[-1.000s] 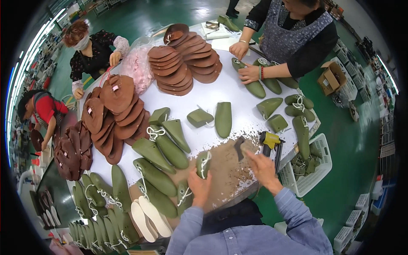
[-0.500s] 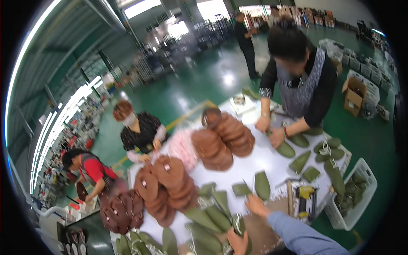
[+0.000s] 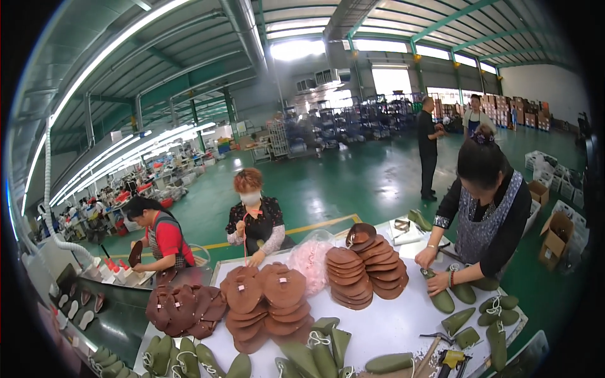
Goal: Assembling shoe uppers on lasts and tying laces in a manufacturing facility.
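Green shoe forms [image 3: 322, 362] crowd the near edge of a white worktable [image 3: 400, 324].
Neither of the wearer's hands shows (both are out of frame), so how open they are, or what they hold, cannot be told. A single green form [image 3: 389, 363] lies left of the hammer [image 3: 430, 353], with a yellow-and-black tool [image 3: 451, 360] to the hammer's right. Beyond sit stacked brown pieces [image 3: 287, 310] and a bag of pink material [image 3: 311, 264]. Across the table, a co-worker's hand [image 3: 439, 283] rests on another green form [image 3: 442, 302]; farther off, a person in black [image 3: 428, 145] stands on the green floor [image 3: 365, 183].
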A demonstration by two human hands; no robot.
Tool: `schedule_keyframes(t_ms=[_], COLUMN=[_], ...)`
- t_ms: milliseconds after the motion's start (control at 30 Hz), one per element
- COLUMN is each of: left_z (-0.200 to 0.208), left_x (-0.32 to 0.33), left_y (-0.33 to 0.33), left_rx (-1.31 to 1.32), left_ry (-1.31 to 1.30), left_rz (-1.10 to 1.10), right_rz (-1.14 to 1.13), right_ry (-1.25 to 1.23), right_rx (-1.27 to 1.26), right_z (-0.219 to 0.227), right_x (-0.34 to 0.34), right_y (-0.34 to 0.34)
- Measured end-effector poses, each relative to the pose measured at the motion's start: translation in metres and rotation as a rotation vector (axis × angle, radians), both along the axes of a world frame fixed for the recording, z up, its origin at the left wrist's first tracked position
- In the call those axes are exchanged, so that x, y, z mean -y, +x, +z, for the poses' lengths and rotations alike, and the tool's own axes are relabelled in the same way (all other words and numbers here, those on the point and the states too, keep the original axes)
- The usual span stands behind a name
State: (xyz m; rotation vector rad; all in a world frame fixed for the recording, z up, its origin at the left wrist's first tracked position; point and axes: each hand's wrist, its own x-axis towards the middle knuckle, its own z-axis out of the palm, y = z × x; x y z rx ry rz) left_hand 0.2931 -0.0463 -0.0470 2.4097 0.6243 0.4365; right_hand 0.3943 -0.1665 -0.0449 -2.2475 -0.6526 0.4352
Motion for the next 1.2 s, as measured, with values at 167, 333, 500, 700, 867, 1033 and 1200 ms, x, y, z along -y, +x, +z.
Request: schedule_keyframes(t_ms=[167,333,500,700,867,1033,1200], left_z=[0.058,0.078,0.087,0.107,0.075,0.105,0.123], left_x=[0.002,0.004,0.009,0.009,0.010,0.002,0.013], left_y=[-0.003,-0.019,-0.021,-0.028,-0.037,-0.028,-0.002], left_rx=[0.115,0.015,-0.153,-0.269,0.074,0.113,0.213], left_ry=[-0.251,-0.194,-0.227,-0.306,-0.169,-0.144,-0.102], left_rz=[0.010,-0.160,-0.153,-0.315,-0.383,-0.315,-0.271], right_rz=[0.276,0.485,0.571,0.623,0.649,0.465,0.080], right_ry=[-0.290,-0.352,-0.215,-0.053,0.109,0.247,0.537], right_rx=[0.063,-0.010,-0.126,-0.297,-0.451,-0.338,-0.411], right_z=[0.103,-0.009,-0.115,-0.187,-0.226,-0.061,0.229], right_x=[-0.038,-0.059,-0.051,-0.020,0.002,0.003,-0.003], right_y=[-0.004,0.026,0.059,0.070,0.063,0.035,0.003])
